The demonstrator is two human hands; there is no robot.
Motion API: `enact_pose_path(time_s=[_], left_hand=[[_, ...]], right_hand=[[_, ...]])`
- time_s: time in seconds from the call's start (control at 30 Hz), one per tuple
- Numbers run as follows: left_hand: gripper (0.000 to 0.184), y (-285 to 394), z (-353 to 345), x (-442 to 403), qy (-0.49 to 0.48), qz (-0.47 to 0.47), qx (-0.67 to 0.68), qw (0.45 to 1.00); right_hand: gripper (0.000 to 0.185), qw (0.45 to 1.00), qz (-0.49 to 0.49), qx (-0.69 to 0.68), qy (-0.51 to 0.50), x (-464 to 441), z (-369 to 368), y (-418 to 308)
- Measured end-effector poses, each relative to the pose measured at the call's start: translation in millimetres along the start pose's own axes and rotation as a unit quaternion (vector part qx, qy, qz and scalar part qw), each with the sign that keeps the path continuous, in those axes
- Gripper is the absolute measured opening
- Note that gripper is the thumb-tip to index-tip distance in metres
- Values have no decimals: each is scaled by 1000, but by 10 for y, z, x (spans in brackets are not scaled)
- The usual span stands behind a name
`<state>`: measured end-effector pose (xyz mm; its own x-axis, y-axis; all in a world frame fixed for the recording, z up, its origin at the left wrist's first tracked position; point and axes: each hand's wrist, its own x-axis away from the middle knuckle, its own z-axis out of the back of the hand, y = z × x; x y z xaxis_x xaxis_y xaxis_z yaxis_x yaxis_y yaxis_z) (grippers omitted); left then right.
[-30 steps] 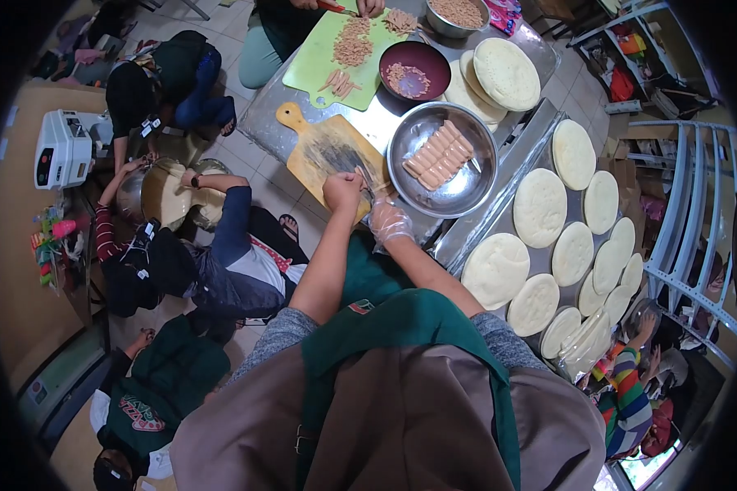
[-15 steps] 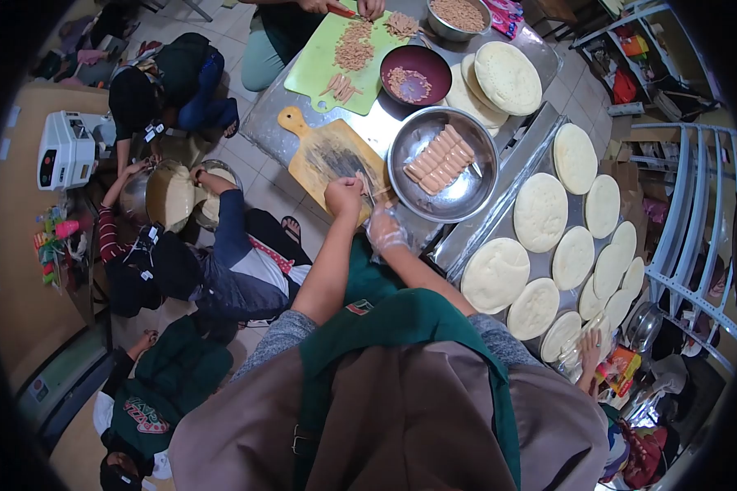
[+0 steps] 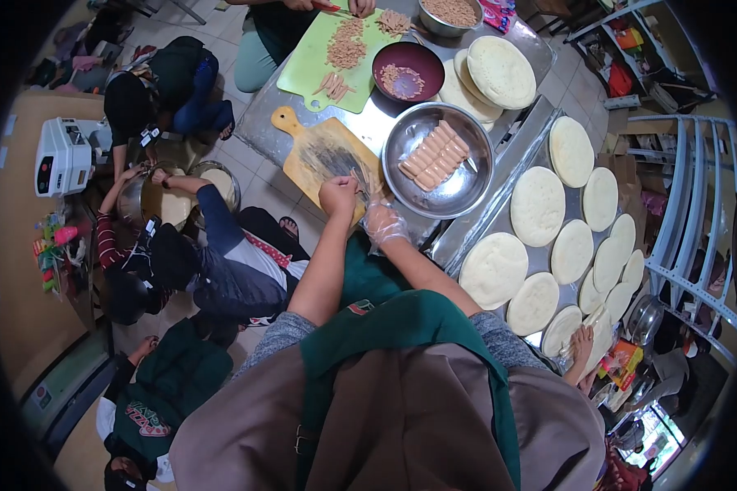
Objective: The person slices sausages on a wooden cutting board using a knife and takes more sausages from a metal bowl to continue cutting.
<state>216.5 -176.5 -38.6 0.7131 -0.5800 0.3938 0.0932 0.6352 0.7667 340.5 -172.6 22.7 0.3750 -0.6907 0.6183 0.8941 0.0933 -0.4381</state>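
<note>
My left hand (image 3: 338, 196) is closed over the wooden cutting board (image 3: 309, 155), with the pinkish end of a sausage (image 3: 354, 175) at its fingertips. Close beside it, my right hand (image 3: 382, 222), in a clear plastic glove, is closed around a knife; only a thin bit of the blade (image 3: 363, 195) shows, and the handle is hidden in the fingers. Dark, worn marks cover the middle of the board. To the right stands a steel bowl (image 3: 483, 176) holding rows of sausages (image 3: 436, 155).
Beyond are a green cutting board (image 3: 303, 74) with chopped sausage, a maroon bowl (image 3: 383, 59) and stacked flat crusts (image 3: 502, 72). Several round crusts (image 3: 538, 206) cover the right-hand tray. A co-worker's hand (image 3: 581, 344) touches one. At left, people work around a large mixing bowl (image 3: 131, 200).
My hands stay over the near edge of the board, the right slightly closer to the left. A co-worker's arm at the mixing bowl has shifted left; the hand at the crusts has moved a little.
</note>
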Motion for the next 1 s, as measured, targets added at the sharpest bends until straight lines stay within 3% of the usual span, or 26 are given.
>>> enact_pose_path(time_s=[0.6,0.8,1.0], left_hand=[[11,107,42,56,6,11,-7,1000],[13,70,46,30,2,16,-16,1000],[13,-48,34,-15,-5,1,-5,1000]], right_hand=[[27,999,-7,-17,26,-161,-95,-160],[32,999,-37,-28,-3,133,-354,169],[33,999,-1,-13,39,-61,-312,299]])
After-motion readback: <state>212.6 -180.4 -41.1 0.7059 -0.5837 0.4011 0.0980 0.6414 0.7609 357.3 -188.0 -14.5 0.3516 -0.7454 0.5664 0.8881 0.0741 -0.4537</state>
